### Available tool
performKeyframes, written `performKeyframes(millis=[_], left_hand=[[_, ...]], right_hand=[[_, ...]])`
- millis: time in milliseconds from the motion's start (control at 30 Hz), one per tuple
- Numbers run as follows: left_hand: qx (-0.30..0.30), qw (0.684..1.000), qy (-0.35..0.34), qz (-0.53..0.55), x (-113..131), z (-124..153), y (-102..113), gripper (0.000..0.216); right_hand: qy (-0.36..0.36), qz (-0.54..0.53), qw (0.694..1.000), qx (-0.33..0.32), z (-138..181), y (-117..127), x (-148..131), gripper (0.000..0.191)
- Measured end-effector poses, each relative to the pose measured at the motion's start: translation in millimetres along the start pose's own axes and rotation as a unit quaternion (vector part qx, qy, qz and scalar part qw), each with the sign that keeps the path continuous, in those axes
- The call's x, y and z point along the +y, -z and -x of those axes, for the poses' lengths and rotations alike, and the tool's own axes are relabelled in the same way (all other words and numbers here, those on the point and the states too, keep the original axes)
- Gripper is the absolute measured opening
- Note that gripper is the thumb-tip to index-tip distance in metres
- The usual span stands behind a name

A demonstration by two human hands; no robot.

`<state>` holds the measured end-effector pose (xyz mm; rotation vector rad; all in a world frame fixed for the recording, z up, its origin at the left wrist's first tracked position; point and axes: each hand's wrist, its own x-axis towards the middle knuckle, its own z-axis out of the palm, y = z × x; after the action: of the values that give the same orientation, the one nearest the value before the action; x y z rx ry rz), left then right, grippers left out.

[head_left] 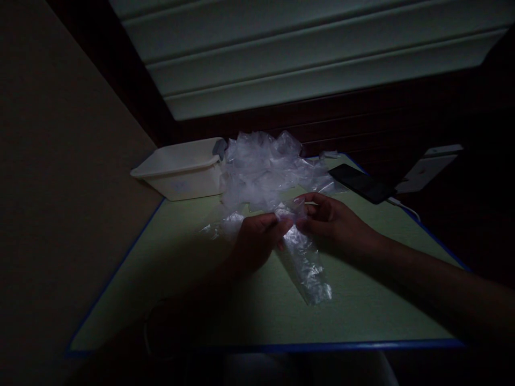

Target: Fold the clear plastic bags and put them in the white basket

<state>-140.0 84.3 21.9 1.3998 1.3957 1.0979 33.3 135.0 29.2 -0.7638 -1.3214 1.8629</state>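
Observation:
A clear plastic bag (pixel 308 265) hangs down from between my two hands, its crinkled lower end reaching toward the near side of the table. Thumb and fingers of my left hand (pixel 259 238) pinch its upper part from the left. From the right, my right hand (pixel 328 217) pinches the same upper part between thumb and fingers. Just beyond the hands lies a heap of clear plastic bags (pixel 261 166). Another crumpled piece of clear plastic (pixel 229 222) rests left of my left hand. The dim light hides the bag's fine details.
A white plastic bin (pixel 181 169) stands at the back left of the green, blue-edged table (pixel 362 311). A dark phone (pixel 362 183) sits at the back right, beside a white box (pixel 428 167) and a white cable (pixel 402 206). Pale slatted blinds (pixel 301 59) rise behind.

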Motion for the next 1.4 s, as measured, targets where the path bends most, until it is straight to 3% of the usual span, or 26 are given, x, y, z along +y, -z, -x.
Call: performKeyframes(millis=[200, 400, 633, 867, 1133, 1400], left_hand=[[-0.011, 1.000, -0.001, 0.012, -4, 1, 1, 0.031], [-0.013, 0.996, 0.004, 0.083, -3, 0, -2, 0.026], [-0.020, 0.994, 0.020, 0.108, -4, -3, -3, 0.027], [-0.003, 0.990, -0.077, 0.121, -8, -2, -3, 0.057], [-0.007, 0.994, -0.094, 0.061, -10, -6, 6, 0.025], [-0.010, 0.992, -0.097, 0.084, -11, -7, 6, 0.020]], right_hand=[[-0.007, 0.047, 0.999, -0.018, 3, -5, -2, 0.024], [0.022, 0.105, 0.994, 0.026, 1, 0, 2, 0.021], [0.015, 0.076, 0.997, 0.010, 0, 0, 6, 0.015], [0.007, 0.080, 0.996, 0.031, 1, 1, 6, 0.019], [0.016, 0.101, 0.995, 0.021, 1, 0, 5, 0.024], [0.013, 0.103, 0.994, 0.018, 2, 0, 4, 0.025]])
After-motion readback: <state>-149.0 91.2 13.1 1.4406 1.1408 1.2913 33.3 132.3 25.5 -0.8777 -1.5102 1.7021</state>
